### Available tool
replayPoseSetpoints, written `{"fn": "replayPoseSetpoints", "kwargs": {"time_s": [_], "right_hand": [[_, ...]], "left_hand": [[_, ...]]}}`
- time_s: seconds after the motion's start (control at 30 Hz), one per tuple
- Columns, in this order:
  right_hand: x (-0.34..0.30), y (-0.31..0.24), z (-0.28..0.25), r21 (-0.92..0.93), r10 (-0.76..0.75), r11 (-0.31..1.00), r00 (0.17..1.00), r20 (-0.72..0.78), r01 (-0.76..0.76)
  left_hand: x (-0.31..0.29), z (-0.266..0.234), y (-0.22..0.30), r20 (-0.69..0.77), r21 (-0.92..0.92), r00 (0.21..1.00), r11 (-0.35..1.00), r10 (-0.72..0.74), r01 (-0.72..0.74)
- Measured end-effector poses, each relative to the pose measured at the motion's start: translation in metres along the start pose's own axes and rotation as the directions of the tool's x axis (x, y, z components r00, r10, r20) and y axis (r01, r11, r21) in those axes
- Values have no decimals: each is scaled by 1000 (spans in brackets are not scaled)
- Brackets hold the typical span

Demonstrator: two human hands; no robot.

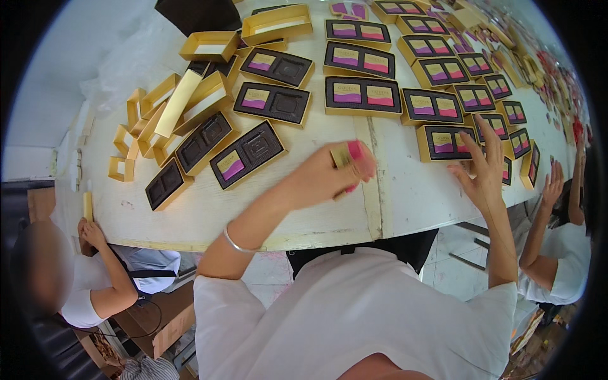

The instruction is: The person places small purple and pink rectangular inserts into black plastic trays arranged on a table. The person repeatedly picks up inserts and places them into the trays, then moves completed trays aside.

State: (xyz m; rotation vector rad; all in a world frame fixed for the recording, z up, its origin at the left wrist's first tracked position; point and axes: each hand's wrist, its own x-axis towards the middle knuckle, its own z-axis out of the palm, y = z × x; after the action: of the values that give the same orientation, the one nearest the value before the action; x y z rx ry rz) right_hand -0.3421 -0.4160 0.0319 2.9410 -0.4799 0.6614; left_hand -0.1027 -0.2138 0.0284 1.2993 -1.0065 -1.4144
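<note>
My left hand (326, 176) is closed around a few small flat gold-and-pink packets (342, 157), slightly blurred, above the bare front of the table. My right hand (484, 161) has its fingers spread, with the fingertips over the right end of a gold box (438, 143) that has a dark insert. A purple and a pink packet lie in that box; whether the fingers touch it I cannot tell. Left of my hands, a box (247, 155) carries one purple packet and a bare compartment. Two similar half-filled boxes (272, 103) (278, 67) stand behind it.
Several filled boxes (361, 95) stand in rows across the white table (304, 221). Gold box frames (177, 104) are heaped at the left, beside boxes with bare dark inserts (168, 183). Other people sit at the left (101, 285) and right (557, 253), close to the table edge.
</note>
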Motion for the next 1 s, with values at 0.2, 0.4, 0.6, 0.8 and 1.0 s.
{"fn": "replayPoseSetpoints", "kwargs": {"time_s": [0.2,0.4,0.6,0.8,1.0], "right_hand": [[69,-83,-1,661,-359,679,930,-79,318],[97,-111,22,848,-494,393,860,-132,356],[154,-114,44,709,-162,663,971,-177,240],[211,-147,117,307,-256,917,966,-43,257],[217,-144,132,343,-86,934,994,-61,102]], "left_hand": [[3,-17,6,214,-85,976,994,-46,66],[-17,-39,10,327,-27,939,992,-108,123],[-36,-67,38,-341,243,938,959,-56,146],[-12,-121,31,-691,709,626,504,361,493],[0,-136,25,-725,684,617,423,306,594]]}}
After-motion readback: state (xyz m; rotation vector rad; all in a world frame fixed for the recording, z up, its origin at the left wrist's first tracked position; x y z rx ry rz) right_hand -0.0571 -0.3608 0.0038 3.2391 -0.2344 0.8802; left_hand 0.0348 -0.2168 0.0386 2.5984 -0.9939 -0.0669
